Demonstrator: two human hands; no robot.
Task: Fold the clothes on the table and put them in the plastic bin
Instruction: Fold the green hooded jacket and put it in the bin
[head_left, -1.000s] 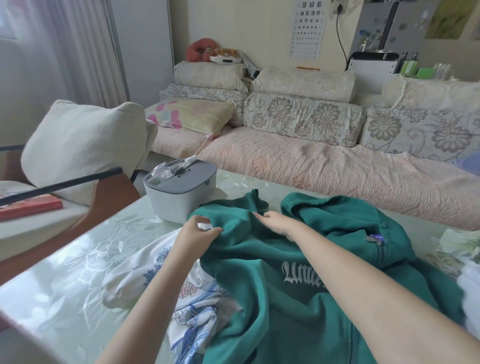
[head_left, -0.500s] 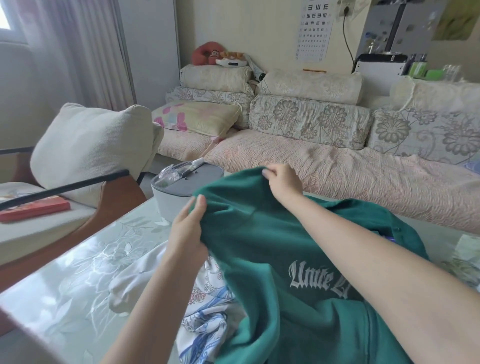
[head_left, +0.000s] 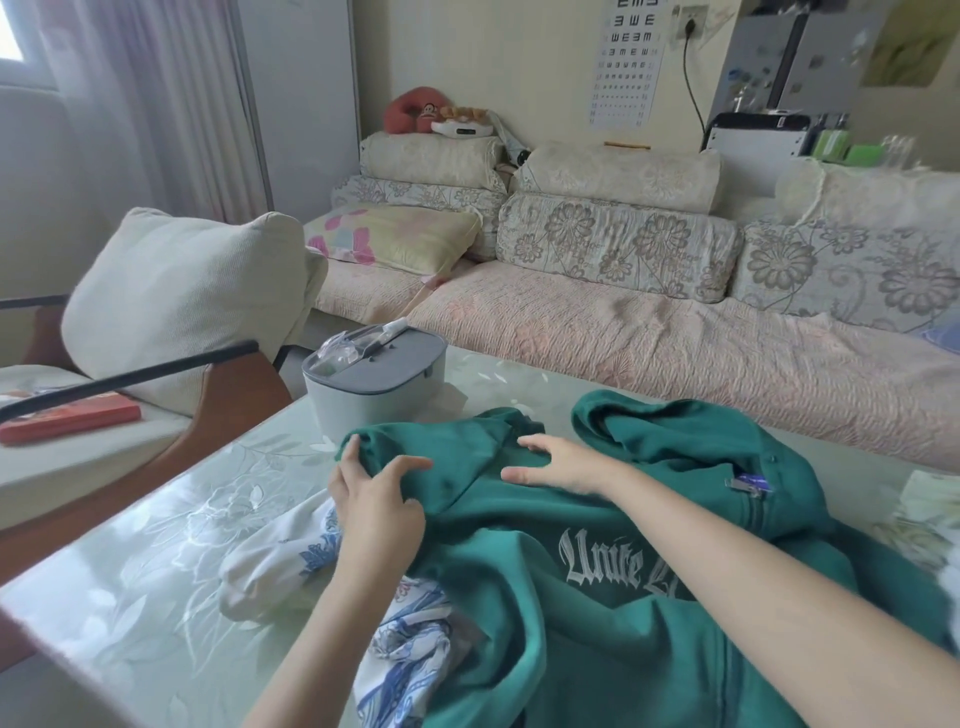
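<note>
Sweatshirt, dark green fleece with white gothic lettering (head_left: 571, 665), lies crumpled across a pale floral-patterned glass tabletop (head_left: 130, 571). Grip: left hand (head_left: 376, 499) pinches its far left edge, fingers curled over the fold, thumb on top; right hand (head_left: 566, 465) rests flat on the cloth just beside, fingers spread. White garment with blue print (head_left: 270, 561) lies partly under the sweatshirt. Grey lidded plastic bin (head_left: 374, 389) stands just beyond the left hand, apparently closed.
</note>
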